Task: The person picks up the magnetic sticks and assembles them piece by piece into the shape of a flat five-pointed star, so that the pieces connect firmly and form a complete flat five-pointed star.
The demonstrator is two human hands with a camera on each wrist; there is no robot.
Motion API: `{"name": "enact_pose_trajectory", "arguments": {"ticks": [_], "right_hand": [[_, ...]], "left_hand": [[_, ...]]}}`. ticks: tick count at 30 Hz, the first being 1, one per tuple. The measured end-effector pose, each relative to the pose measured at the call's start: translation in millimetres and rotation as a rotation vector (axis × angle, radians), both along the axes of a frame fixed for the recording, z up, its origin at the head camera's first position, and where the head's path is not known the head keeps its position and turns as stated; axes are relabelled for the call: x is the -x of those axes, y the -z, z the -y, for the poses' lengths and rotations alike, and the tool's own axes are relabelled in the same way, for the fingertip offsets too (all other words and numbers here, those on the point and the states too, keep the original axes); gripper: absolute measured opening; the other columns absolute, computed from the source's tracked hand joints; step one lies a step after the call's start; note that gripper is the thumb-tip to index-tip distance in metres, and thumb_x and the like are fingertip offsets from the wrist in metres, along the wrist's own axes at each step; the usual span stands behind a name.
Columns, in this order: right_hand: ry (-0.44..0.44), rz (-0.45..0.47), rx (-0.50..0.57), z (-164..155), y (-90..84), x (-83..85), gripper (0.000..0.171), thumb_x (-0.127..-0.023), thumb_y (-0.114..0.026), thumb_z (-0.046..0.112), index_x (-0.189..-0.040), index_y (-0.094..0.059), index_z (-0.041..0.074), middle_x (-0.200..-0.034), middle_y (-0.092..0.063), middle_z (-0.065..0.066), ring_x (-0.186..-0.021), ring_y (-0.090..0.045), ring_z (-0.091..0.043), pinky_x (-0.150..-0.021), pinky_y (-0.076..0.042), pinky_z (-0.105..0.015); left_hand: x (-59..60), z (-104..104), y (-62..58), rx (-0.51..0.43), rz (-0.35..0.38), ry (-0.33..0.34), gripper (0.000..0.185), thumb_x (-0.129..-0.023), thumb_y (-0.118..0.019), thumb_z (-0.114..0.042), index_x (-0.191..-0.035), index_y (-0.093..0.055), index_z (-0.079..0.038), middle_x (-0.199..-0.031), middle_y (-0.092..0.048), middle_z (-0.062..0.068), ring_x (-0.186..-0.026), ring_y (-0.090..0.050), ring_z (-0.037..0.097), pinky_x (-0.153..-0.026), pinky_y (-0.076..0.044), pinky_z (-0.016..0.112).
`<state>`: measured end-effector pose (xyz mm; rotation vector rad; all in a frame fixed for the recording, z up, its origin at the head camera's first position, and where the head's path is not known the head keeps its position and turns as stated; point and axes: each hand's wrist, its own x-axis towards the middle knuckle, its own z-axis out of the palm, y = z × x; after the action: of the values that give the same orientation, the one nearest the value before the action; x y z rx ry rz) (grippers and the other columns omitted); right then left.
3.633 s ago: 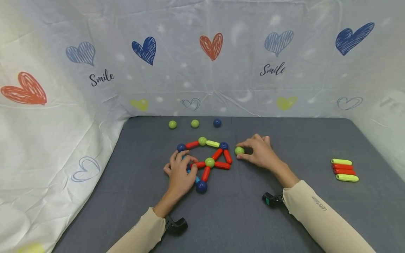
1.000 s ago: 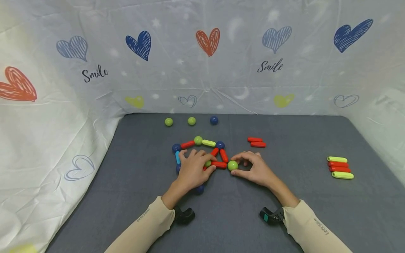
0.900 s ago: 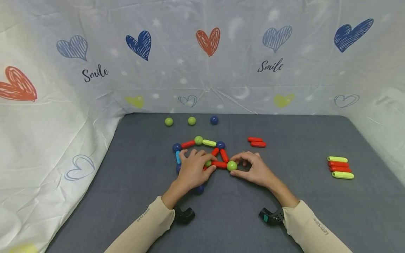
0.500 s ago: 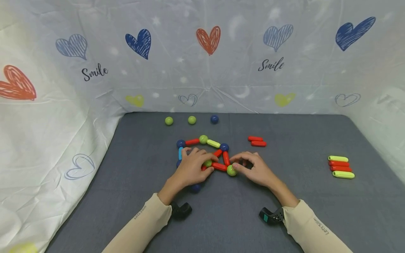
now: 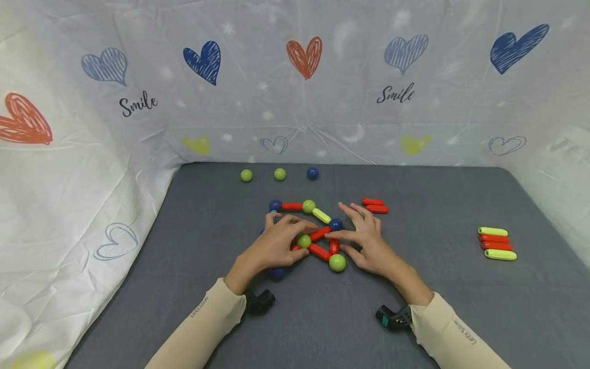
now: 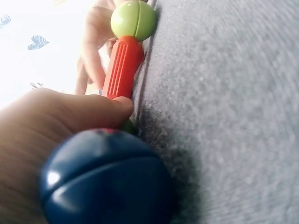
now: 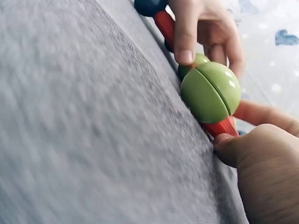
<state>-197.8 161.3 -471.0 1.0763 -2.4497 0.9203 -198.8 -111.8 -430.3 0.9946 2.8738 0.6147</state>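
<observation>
On the grey cloth lies a flat figure of magnetic rods and balls. My left hand (image 5: 276, 245) pinches its central green ball (image 5: 303, 241) between thumb and fingers, covering the figure's left side. My right hand (image 5: 374, 249) pinches the red rod (image 5: 334, 246) that runs between a blue ball (image 5: 336, 224) and a green corner ball (image 5: 337, 263). In the right wrist view the thumb presses that rod just beneath the green corner ball (image 7: 210, 92). Another red rod (image 6: 122, 67) joins the central and corner balls. A blue ball (image 6: 107, 179) is close to the left wrist camera.
Two loose green balls (image 5: 246, 175) (image 5: 279, 174) and a blue ball (image 5: 313, 173) sit along the back. Two red rods (image 5: 374, 205) lie behind my right hand. Farther right is a stack of yellow and red rods (image 5: 497, 244). A printed white curtain (image 5: 345, 113) rises behind the cloth.
My right hand has let go of the green corner ball and taken the red rod beside it. The figure has turned clockwise, bringing that ball nearer to me. My left hand has shifted slightly left.
</observation>
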Motion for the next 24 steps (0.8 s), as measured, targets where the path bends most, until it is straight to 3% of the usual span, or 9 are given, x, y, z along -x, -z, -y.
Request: {"name": "enact_pose_trajectory", "arguments": {"ticks": [4,12,24], "right_hand": [[-0.043,0.043,-0.019,2.6,-1.5,-2.9,0.036,-0.088,-0.075,0.004,-0.112,-0.077,0.031,-0.162,-0.032,-0.023,-0.148,-0.018,-0.053,-0.105,-0.015,-0.070],[-0.047,0.110,-0.019,3.3,-1.0,-3.0,0.040,-0.087,-0.070,-0.005,-0.103,-0.072,0.032,-0.164,-0.031,-0.021,-0.149,-0.016,-0.053,-0.106,-0.014,-0.068],[-0.054,0.140,0.009,3.6,1.0,-2.3,0.040,-0.087,-0.068,-0.006,-0.103,-0.072,0.031,-0.162,-0.033,-0.023,-0.149,-0.017,-0.053,-0.106,-0.014,-0.067]], "left_hand": [[-0.7,0.6,-1.5,0.014,0.013,-0.001,0.045,-0.093,-0.075,-0.034,-0.136,-0.062,-0.027,-0.135,-0.066,-0.009,-0.138,-0.047,0.023,-0.114,-0.010,0.064],[0.5,4.4,-1.4,0.074,-0.079,-0.066,0.033,-0.089,-0.076,-0.045,-0.118,-0.071,-0.029,-0.126,-0.068,-0.006,-0.142,-0.043,0.030,-0.112,-0.013,0.068],[3.2,6.5,0.6,0.091,-0.025,-0.086,0.035,-0.093,-0.072,-0.047,-0.125,-0.070,-0.033,-0.131,-0.067,-0.007,-0.145,-0.040,0.030,-0.114,-0.008,0.065]]}}
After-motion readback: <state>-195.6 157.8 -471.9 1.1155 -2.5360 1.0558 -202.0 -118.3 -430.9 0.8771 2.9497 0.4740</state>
